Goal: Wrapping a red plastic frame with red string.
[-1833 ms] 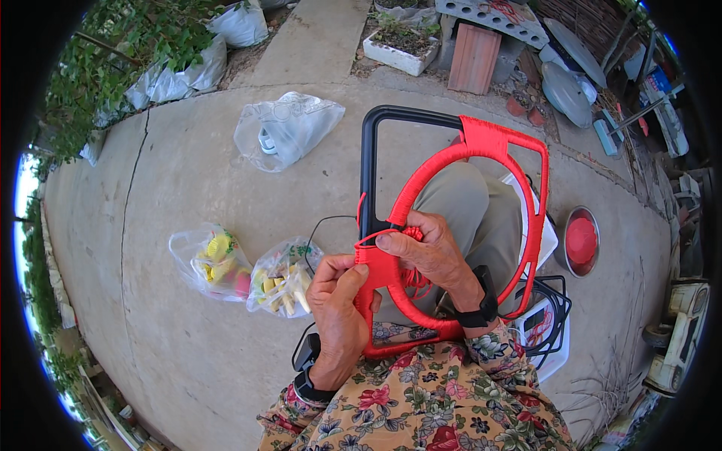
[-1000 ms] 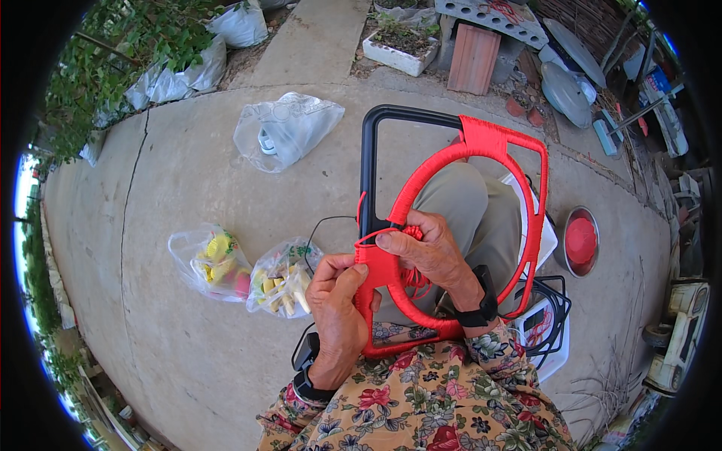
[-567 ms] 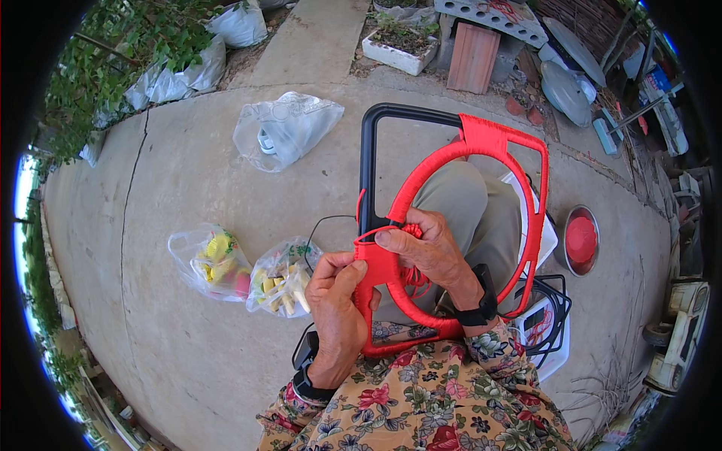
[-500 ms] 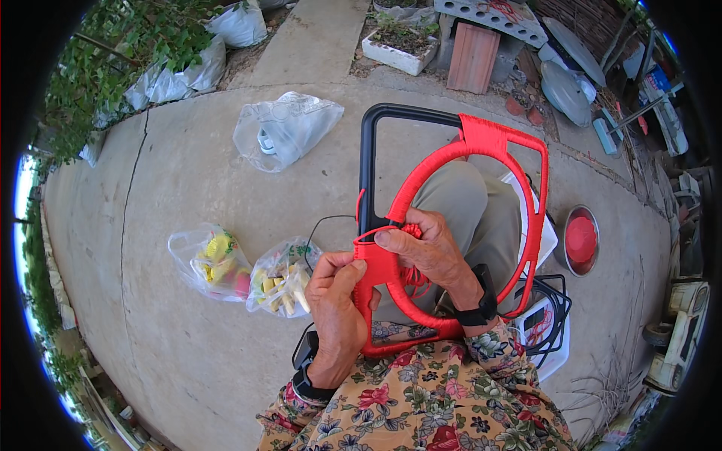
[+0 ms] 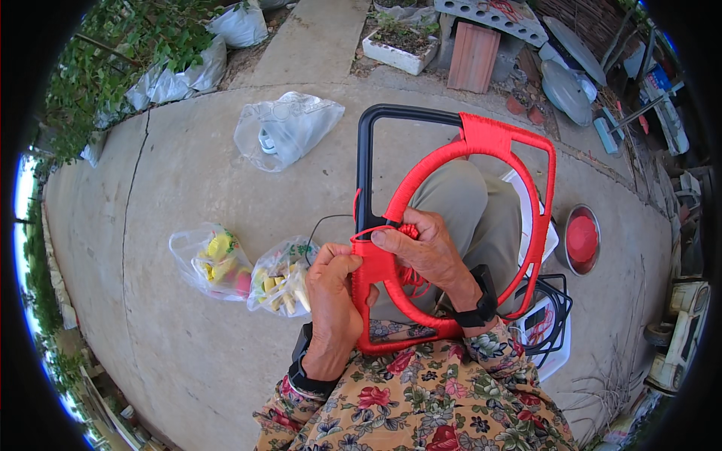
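Red-wrapped frame (image 5: 378, 264) in both hands (image 5: 331, 301) (image 5: 429, 252); print (image 5: 304, 244) on clear bag (image 5: 265, 264) illegible.

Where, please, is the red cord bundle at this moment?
In the head view, the red cord bundle is just right of centre, partly hidden by the right hand, and shows through the red ring.

Clear plastic bag (image 5: 292, 254) of pale-yellow pieces (image 5: 280, 292) just left of the left grip (image 5: 331, 289), clear plastic bag (image 5: 184, 244) of yellow and pink items (image 5: 219, 246) farther left, translucent white plastic bag (image 5: 297, 131) well ahead, round metal basin (image 5: 583, 269) holding a red object (image 5: 580, 237) right of the right grip (image 5: 425, 248).
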Demonstrator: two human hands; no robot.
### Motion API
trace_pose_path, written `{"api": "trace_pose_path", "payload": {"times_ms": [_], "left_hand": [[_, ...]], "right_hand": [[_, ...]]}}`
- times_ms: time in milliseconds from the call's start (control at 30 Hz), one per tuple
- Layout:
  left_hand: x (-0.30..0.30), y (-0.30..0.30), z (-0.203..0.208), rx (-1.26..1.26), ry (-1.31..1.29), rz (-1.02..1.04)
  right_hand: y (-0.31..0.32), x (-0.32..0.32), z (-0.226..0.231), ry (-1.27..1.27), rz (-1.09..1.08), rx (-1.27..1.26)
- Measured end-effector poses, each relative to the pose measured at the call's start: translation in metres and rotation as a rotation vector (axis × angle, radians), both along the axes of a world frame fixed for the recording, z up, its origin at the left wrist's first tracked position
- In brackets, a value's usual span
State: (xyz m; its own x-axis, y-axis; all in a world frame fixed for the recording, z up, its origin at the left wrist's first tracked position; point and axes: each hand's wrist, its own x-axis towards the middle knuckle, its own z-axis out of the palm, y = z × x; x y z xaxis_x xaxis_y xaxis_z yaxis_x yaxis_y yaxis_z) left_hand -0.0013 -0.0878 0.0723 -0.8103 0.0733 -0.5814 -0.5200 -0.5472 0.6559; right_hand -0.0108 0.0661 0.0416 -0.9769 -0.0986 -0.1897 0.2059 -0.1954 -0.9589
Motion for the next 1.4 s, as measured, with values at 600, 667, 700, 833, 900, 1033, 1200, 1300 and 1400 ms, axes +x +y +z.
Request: {"api": "trace_pose_path", "payload": {"times_ms": [600,667,700,833,900,1033,1200,1300,1400], "left_hand": [[-0.003,0.0,0.003,-0.06,-0.008,-0.051],[-0.003,-0.001,0.002,-0.058,0.0,-0.062],[-0.003,-0.002,0.0,-0.054,0.007,-0.075],[-0.003,-0.004,0.0,-0.054,0.009,-0.084],[-0.002,-0.004,0.0,-0.046,0.012,-0.079],[0.003,-0.001,0.003,-0.06,0.008,-0.053],[0.007,-0.002,-0.001,-0.098,0.023,-0.036],[0.008,-0.002,-0.002,-0.078,0.039,-0.01],[0.01,-0.001,-0.006,-0.029,0.053,0.031]], "right_hand": [[-0.002,0.002,-0.001,0.075,0.025,0.117],[-0.002,0.003,0.0,0.051,0.036,0.138],[-0.002,0.003,0.0,0.051,0.036,0.138],[-0.004,0.003,0.003,0.05,0.044,0.112],[-0.004,0.003,0.003,0.054,0.041,0.098],[0.003,0.002,0.005,0.044,0.116,0.113],[-0.002,0.002,0.011,0.001,0.121,0.089],[-0.007,0.001,0.016,-0.077,0.111,0.127],[-0.011,0.003,0.013,-0.024,0.039,0.139]]}}
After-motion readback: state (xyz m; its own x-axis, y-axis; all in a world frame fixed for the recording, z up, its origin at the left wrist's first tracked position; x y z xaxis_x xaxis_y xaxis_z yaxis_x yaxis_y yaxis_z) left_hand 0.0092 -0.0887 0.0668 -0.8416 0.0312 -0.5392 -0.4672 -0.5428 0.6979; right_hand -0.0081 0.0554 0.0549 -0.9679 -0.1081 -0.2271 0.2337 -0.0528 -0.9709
